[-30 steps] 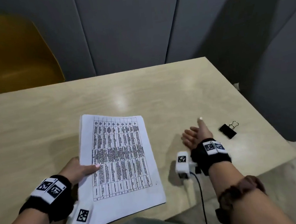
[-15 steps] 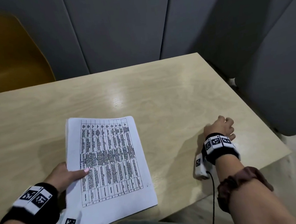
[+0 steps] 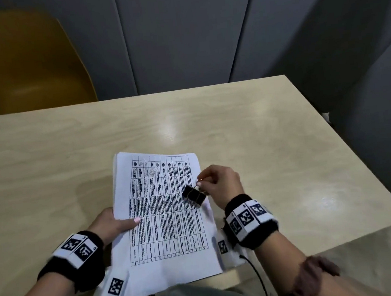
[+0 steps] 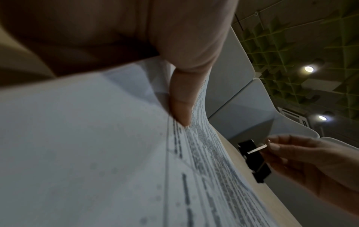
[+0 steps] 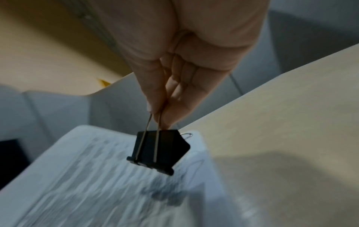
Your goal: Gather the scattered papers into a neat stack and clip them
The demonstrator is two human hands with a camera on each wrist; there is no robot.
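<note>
A stack of white papers (image 3: 162,211) with a printed table on top lies near the front edge of the light wooden table (image 3: 274,151). My left hand (image 3: 115,222) grips the stack's left edge, thumb on top (image 4: 180,95), with the paper (image 4: 97,153) bent up beside it. My right hand (image 3: 217,181) pinches the wire handle of a black binder clip (image 3: 193,193), which hangs over the right side of the stack. The clip (image 5: 159,152) dangles from thumb and fingers above the papers (image 5: 97,184), and it shows again as the clip (image 4: 252,159) in the left wrist view.
A yellow chair (image 3: 28,61) stands behind the table at the far left. Grey wall panels (image 3: 189,32) rise behind the table. The table's right edge (image 3: 360,166) drops off to the floor. A cable (image 3: 255,271) hangs from my right wrist.
My right hand reached the clip at the table's right side, picked it up by its wire handle and carried it left over the papers. My left hand stayed on the stack.
</note>
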